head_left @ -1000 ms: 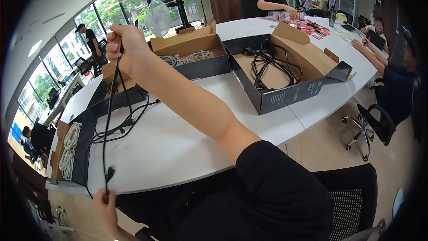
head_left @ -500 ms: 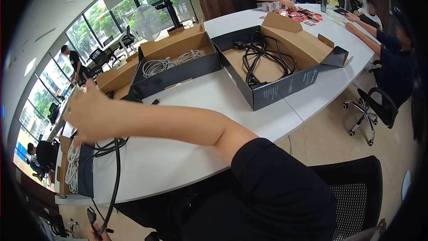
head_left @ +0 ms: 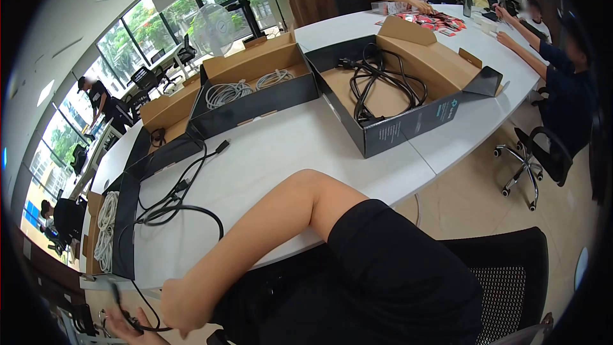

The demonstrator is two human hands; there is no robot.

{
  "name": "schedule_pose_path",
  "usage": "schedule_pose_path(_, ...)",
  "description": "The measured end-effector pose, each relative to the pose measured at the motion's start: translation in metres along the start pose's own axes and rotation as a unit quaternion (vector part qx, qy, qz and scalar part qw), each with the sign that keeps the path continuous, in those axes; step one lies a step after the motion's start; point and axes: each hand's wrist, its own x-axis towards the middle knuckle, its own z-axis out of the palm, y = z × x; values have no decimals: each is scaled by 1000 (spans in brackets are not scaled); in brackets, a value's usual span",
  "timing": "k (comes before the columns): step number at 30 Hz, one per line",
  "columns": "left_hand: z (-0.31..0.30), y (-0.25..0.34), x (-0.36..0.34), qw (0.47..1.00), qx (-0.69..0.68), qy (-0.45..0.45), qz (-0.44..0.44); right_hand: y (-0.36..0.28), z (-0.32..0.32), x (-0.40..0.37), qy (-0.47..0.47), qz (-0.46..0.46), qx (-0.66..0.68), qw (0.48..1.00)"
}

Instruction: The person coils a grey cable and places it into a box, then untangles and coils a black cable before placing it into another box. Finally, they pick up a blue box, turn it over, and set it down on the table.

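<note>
A black cable (head_left: 171, 209) lies looped on the white table (head_left: 274, 160) and runs over its near edge, down to my hands. My right hand (head_left: 181, 308) is below the table edge at the lower left, its fingers closed around the cable. Just left of it, at the frame's bottom, my left hand (head_left: 122, 329) holds the thin end of the same cable, with a small plug sticking up beside it. My right arm crosses the lower middle of the view.
Three open cardboard boxes stand on the table: one with black power cords (head_left: 383, 83), one with white cables (head_left: 246, 89), one at the left with coiled white cable (head_left: 104, 220). People sit at the far right end. An office chair (head_left: 533, 160) stands on the floor to the right.
My right hand came down from high over the table to below its near edge, drawing the cable along. The left hand stayed low. The cable now lies looped on the table.
</note>
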Motion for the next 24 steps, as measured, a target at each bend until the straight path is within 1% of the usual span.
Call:
schedule_pose_path(3, -9, -9, 3, 996, -57, -14, -72, 14, 10, 3, 49, 13, 83, 995)
schedule_pose_path(4, -11, -1, -1, 967, -139, -50, -207, 17, 18, 6, 32, 4, 110, 993)
schedule_pose_path(5, -16, -13, 0, 937, -234, -109, -236, 20, 31, 7, 45, -4, 123, 991)
schedule_pose_path(6, -6, -15, 4, 861, -405, -213, -221, 20, 42, 7, 58, -16, 139, 988)
schedule_pose_path(7, 2, -15, -3, 793, -505, -208, -272, 22, 54, 8, 43, 6, 176, 983)
schedule_pose_path(8, 12, -12, -4, 730, -562, -244, -303, 25, 61, 8, 24, 27, 212, 977)
schedule_pose_path(9, 21, -20, -8, 701, -587, -249, -319, 27, 64, 6, 18, 34, 234, 972)
schedule_pose_path(10, 27, -25, -6, 643, -635, -262, -338, 29, 66, 5, 9, 43, 254, 966)
schedule_pose_path(11, 32, -22, -8, 644, -640, -207, -366, 30, 66, 7, 27, 41, 251, 967)
schedule_pose_path(12, 31, -11, -6, 657, -620, -201, -379, 32, 65, 9, 47, 43, 248, 967)
schedule_pose_path(13, 31, -8, -10, 699, -584, -185, -369, 36, 64, 11, 39, 50, 303, 951)
schedule_pose_path(14, 35, 15, -9, 718, -563, -122, -390, 41, 66, 13, 23, 56, 368, 928)
schedule_pose_path(15, 36, 33, -6, 733, -540, -62, -410, 41, 66, 13, 49, 49, 362, 930)
schedule_pose_path(17, 29, 12, -8, 678, -641, -175, -314, 39, 67, 12, 105, 43, 348, 931)
schedule_pose_path(18, 27, 3, -8, 638, -687, -233, -259, 37, 69, 13, 162, 32, 315, 935)
schedule_pose_path(21, 25, -1, -14, 627, -705, -232, -238, 34, 74, 13, 333, 8, 199, 922)
schedule_pose_path(22, 22, 5, -14, 634, -697, -228, -246, 37, 72, 17, 370, -35, 199, 907)
schedule_pose_path(24, 18, 5, -15, 641, -701, -228, -214, 43, 70, 26, 437, -116, 196, 870)
